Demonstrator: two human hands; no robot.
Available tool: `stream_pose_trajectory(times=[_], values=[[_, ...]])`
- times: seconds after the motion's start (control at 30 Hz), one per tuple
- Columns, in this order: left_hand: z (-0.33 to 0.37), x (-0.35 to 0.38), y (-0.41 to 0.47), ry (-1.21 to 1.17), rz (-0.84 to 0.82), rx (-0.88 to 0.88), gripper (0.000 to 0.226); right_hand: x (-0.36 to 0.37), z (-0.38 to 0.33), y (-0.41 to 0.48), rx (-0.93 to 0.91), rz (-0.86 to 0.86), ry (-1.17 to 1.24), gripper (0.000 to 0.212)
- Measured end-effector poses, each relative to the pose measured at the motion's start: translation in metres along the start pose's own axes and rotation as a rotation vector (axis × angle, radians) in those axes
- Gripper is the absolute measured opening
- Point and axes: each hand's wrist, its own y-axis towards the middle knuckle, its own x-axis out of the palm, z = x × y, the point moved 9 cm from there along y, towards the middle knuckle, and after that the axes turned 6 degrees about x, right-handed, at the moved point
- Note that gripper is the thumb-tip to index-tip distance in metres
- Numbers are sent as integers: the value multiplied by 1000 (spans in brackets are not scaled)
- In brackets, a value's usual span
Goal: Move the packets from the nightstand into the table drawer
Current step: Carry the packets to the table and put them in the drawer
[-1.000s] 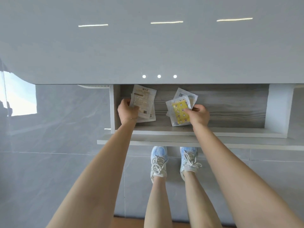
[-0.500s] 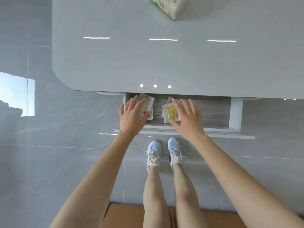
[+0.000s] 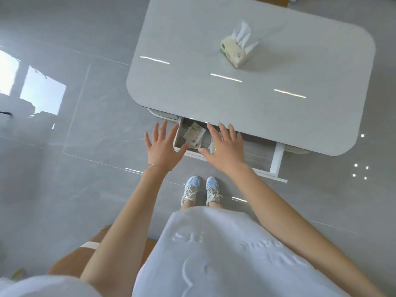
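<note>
A: Where do our packets [image 3: 194,135] lie?

B: In the drawer [image 3: 277,159], which is pulled out from under the tabletop [image 3: 235,99]. A tan one sits at the drawer's left end. The yellow packet [image 3: 212,146] is just beside it, mostly hidden under our right grip [image 3: 225,146].

A: And what do we hold?

B: Nothing. Both grips are wide open with the fingers spread and straight. The left grip [image 3: 164,147] hangs over the drawer's left corner and the right over its front. We cannot tell whether either touches the wood.

A: So what is the step?

B: We judge it is letting go and leaving the load behind. To do it well, we lift straight up so that no finger drags a packet out. If we close the drawer, we push its front evenly with flat palms, and we make sure the tan packet lies flat enough to pass under the tabletop edge.

A: Are there more to fetch?

B: The nightstand is out of view, so we cannot say.
</note>
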Motion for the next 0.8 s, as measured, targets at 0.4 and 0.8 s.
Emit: stream_pose_trajectory(times=[0.4,0.8], values=[[-100,-83,-52,-160,183,-260,68,-31,-136,-21,-279,-6,-177,79],[-365,-140,-179,-223,307,-543,71,45,-429,-53,-568,-37,-274,80]])
